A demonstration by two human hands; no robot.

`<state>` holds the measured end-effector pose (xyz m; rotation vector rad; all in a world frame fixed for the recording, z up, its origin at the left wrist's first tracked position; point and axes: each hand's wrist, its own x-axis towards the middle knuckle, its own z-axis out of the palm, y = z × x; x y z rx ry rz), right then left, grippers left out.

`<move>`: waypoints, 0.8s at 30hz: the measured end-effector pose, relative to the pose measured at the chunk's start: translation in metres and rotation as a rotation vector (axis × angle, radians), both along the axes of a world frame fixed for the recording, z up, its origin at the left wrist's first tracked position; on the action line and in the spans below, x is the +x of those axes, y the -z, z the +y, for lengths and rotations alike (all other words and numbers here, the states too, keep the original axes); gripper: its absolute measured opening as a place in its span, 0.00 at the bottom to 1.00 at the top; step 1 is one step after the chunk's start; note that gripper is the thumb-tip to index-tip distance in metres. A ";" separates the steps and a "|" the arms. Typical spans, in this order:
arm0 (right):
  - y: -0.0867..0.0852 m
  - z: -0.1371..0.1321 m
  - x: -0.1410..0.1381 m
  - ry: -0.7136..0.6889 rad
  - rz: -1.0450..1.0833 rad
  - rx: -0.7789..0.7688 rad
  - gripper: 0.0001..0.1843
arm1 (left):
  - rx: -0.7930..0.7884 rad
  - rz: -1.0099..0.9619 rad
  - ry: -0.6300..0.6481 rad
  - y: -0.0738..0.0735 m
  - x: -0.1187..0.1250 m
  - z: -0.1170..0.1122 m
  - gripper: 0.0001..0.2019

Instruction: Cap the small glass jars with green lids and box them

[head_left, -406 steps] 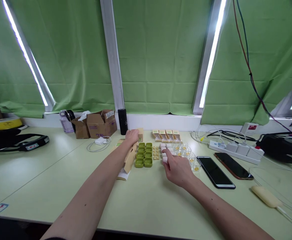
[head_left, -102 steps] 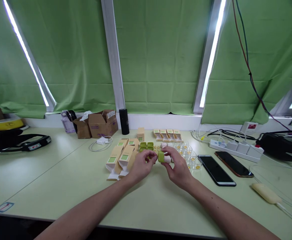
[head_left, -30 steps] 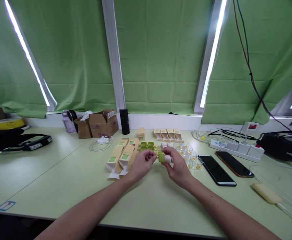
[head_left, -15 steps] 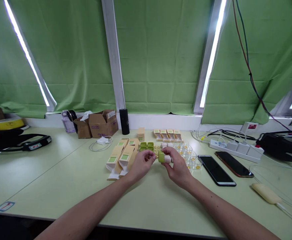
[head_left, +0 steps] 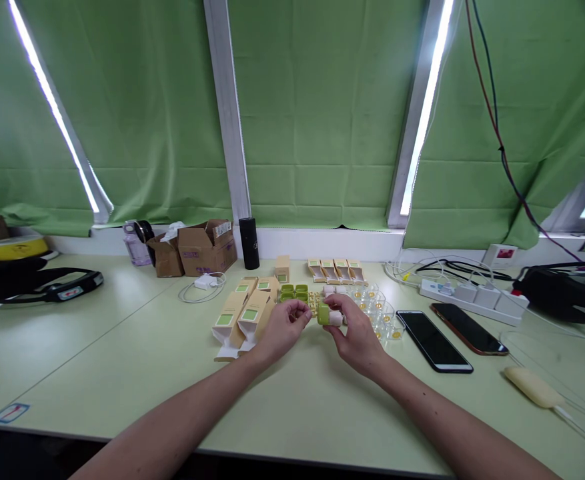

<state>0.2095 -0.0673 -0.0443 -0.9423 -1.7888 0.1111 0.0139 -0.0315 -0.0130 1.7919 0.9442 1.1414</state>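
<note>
Pale green tabletop (head_left: 292,413) opens out between the two forearms, running to its near edge low in the head view. Kraft-paper cartons (head_left: 252,313) border the work on the left; clear cups (head_left: 396,332) and a black-screened smartphone (head_left: 435,341) border it on the right. Thumb and fingers of the right hand (head_left: 358,330) grip a green container (head_left: 323,314) with a white cylinder (head_left: 335,319) against its right side. The left hand (head_left: 285,327) has its fingertips drawn together just beside the container; whether they pinch anything is too small to tell. Container and cylinder line up roughly sideways, green end towards the left hand.
</note>
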 end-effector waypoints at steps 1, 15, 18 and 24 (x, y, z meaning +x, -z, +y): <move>0.000 0.000 0.000 0.000 -0.001 0.000 0.25 | 0.002 0.001 -0.001 0.000 0.000 0.000 0.14; -0.002 -0.002 0.001 0.009 -0.013 -0.003 0.26 | 0.003 -0.009 -0.028 0.001 -0.002 0.002 0.14; -0.002 -0.002 0.001 0.010 -0.023 0.020 0.27 | 0.020 0.003 -0.032 0.002 -0.002 0.003 0.14; -0.006 -0.005 0.001 0.002 -0.045 0.084 0.30 | 0.222 0.068 -0.127 0.004 -0.007 0.001 0.11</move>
